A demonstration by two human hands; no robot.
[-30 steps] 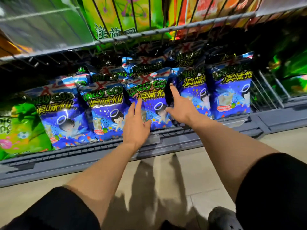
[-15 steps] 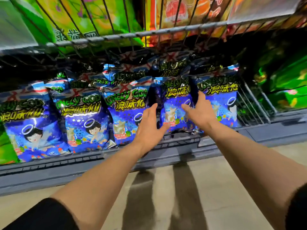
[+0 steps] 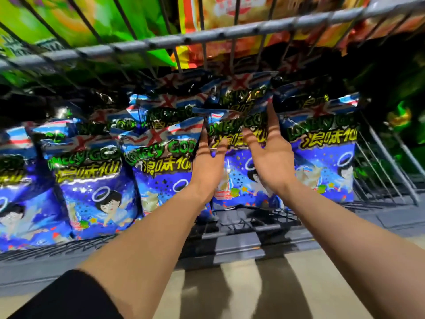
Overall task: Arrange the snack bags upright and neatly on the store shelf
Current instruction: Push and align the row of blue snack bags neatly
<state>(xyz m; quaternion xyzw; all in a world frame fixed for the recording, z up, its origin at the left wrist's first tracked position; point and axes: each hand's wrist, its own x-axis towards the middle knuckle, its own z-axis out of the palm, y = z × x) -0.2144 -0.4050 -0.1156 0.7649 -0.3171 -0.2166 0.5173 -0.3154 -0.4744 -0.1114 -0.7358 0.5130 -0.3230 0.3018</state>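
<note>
While left hand and right hand flank upright blue snack bag — fingers spread, grip unclear.

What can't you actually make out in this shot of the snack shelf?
All in the head view:
- Middle of the blue bag: covered by the left hand and right hand.
- Bags behind the front row: mostly hidden, in shadow.
- Green packs at far right: dark and blurred.
- Upper shelf bags: cut off by the top edge.
- Grip: unclear.
</note>
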